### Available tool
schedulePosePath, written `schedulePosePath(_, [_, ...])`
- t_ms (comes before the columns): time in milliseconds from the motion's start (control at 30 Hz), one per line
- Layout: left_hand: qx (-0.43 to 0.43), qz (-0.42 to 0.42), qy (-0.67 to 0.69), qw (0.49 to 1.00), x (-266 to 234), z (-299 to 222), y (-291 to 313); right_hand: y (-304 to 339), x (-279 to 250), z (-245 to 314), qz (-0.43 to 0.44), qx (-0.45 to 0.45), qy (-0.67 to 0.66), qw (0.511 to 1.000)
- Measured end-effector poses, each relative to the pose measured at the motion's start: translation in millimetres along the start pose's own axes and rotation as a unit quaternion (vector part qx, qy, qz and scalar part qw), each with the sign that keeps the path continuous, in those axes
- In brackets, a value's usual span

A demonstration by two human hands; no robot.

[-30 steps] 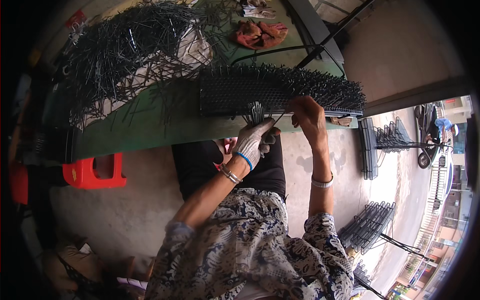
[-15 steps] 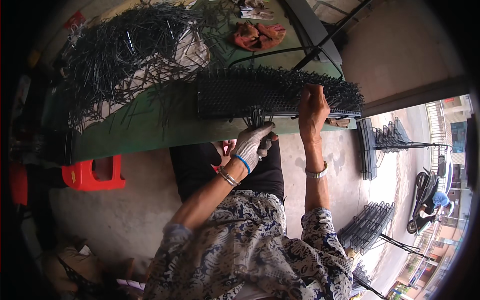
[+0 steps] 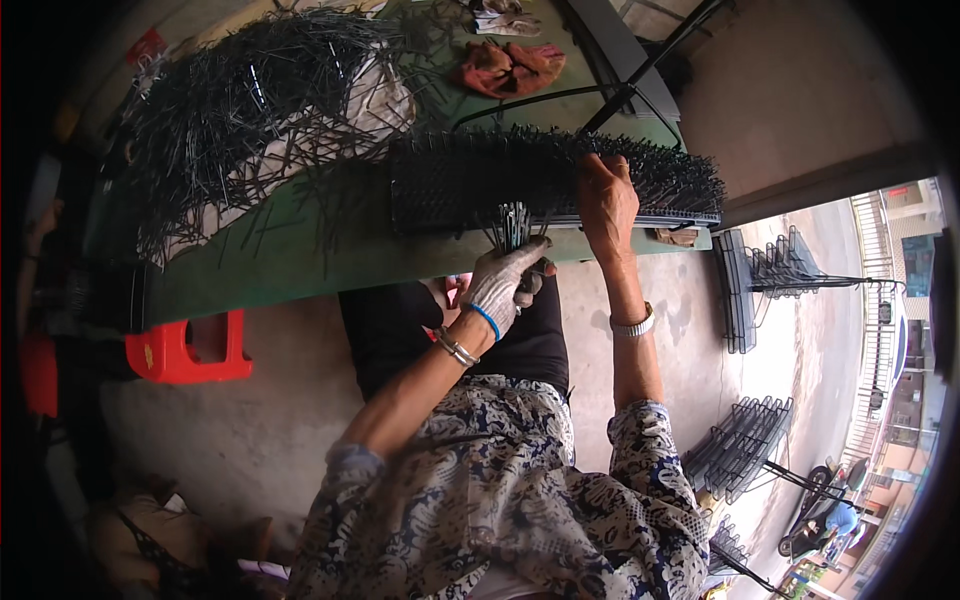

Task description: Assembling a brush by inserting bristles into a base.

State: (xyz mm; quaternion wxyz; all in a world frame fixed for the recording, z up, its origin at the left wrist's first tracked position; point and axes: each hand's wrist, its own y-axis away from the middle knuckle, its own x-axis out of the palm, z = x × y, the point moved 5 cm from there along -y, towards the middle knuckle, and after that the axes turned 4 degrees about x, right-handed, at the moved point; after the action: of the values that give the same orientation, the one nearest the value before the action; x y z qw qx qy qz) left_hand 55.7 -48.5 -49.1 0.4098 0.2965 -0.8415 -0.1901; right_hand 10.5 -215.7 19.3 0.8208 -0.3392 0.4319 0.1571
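Observation:
My left hand (image 3: 505,278), in a pale work glove with a blue cuff edge, is closed around a bundle of thin black strands (image 3: 514,226) whose tips point up toward the table. In front of it lies a long black perforated rack (image 3: 460,195) with short black ends bristling along its far side. My bare right hand (image 3: 608,200) reaches over the rack's right half, fingers pinched together against the bristling part. Whatever sits between those fingertips is hidden. A large heap of similar black strands (image 3: 250,90) lies on pale cloth (image 3: 290,165) to the left.
The rack lies along the near edge of a green table (image 3: 300,260). Behind it are a reddish cloth (image 3: 510,70), pale gloves (image 3: 507,18) and a black metal bar (image 3: 625,90). A red stool (image 3: 190,362) stands lower left; black wire racks (image 3: 740,290) stand at the right.
My right hand has shifted slightly left and up along the rack, still pinched. My left hand keeps its bundle in nearly the same place. Outside, a person on a motorbike has moved downward in view.

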Motion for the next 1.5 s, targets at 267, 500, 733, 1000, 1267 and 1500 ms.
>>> schedulePosePath(267, [-0.003,-0.031,-0.057,0.998,-4.6,-5.4,6.3,31.5,2.4,0.2,0.236,0.112,-0.298,0.918])
schedulePosePath(500, [0.017,-0.003,-0.027,0.999,-4.7,-2.8,-5.2,37.9,-23.9,-0.6,0.141,0.127,-0.408,0.893])
schedulePosePath(733, [-0.019,-0.051,0.012,0.998,-12.0,8.3,-20.9,14.5,-37.5,7.5,-0.117,0.025,-0.165,0.979])
schedulePosePath(1000, [-0.013,0.009,0.057,0.998,-13.8,9.6,-20.0,1.9,-25.5,8.1,-0.088,-0.015,-0.171,0.981])
schedulePosePath(1267, [-0.014,0.025,0.063,0.998,-7.9,7.4,-15.5,-10.0,-25.2,7.1,-0.037,-0.063,-0.145,0.987])
schedulePosePath(1500, [-0.014,0.033,0.063,0.997,-6.2,4.2,-8.6,-19.6,-27.6,14.0,0.066,-0.053,-0.196,0.977])
